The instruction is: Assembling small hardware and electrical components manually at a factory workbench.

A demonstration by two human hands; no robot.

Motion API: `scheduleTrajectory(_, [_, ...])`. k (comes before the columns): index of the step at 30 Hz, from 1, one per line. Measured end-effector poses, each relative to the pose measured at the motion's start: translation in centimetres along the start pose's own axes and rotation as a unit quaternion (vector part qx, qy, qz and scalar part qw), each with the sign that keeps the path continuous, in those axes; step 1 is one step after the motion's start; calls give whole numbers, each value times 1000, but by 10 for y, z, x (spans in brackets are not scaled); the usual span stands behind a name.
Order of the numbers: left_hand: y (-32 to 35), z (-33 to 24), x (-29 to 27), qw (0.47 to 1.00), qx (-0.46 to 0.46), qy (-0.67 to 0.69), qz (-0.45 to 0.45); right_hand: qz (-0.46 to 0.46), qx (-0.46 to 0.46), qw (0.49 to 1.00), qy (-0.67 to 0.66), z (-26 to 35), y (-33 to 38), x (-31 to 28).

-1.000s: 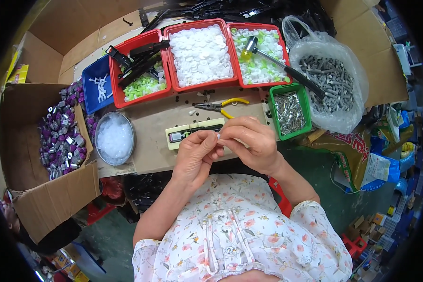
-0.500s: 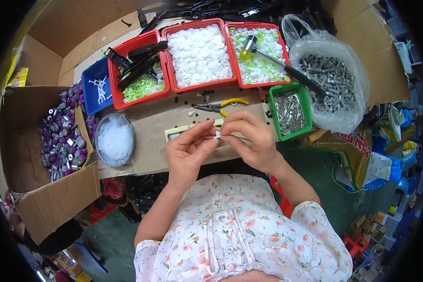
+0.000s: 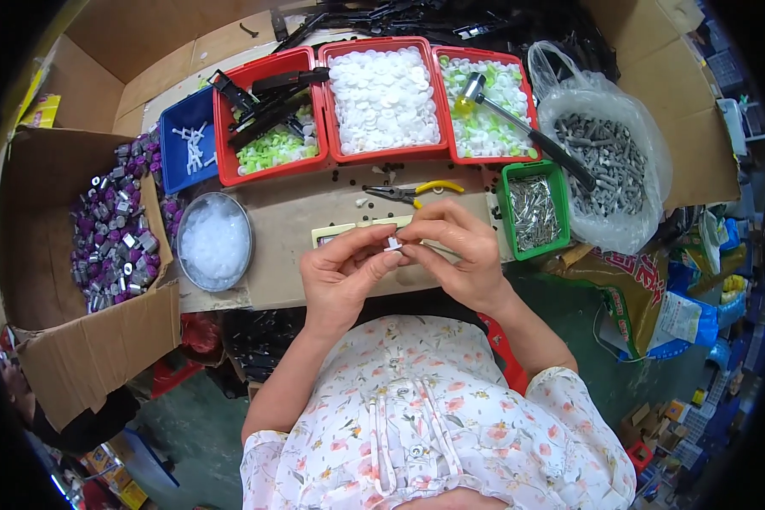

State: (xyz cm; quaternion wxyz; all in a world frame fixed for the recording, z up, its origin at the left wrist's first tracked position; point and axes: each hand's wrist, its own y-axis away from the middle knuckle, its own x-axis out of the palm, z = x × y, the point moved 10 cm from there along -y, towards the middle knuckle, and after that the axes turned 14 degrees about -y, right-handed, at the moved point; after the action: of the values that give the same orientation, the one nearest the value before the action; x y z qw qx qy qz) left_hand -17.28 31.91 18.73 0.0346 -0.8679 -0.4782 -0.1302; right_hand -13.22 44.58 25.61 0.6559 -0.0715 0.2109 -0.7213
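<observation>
A: Grip status?

B: Left hand (image 3: 340, 279) is pinching a small white part (image 3: 393, 244) between thumb and forefinger. Right hand (image 3: 463, 255) is holding its fingertips just beside it; cannot tell what they are gripping.

A: Beyond the grip?

B: Cream block (image 3: 331, 230) is lying just past it; pliers (image 3: 392, 195) are resting farther out.

head fisheye: worn on head | faces down and far | close above table (image 3: 280, 204) | blouse (image 3: 438, 404) near, carton (image 3: 98, 348) left, bag (image 3: 625, 223) right
</observation>
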Motion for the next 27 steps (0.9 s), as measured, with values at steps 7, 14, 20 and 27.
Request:
scheduleTrajectory(7, [1,-14,2,992,60,-115,-8,29,-32,999,15,5,-2,4])
scheduleTrajectory(14, [2,-3,1,999,28,-32,-6,12,-18,1000,-1,1,-1,2])
scheduleTrajectory(20, [4,-8,-8,990,61,-125,-22,25,-64,997,38,3,-2,13])
scheduleTrajectory(27, [25,-48,-33,811,238,-516,-140,136,-63,959,241,-23,0,48])
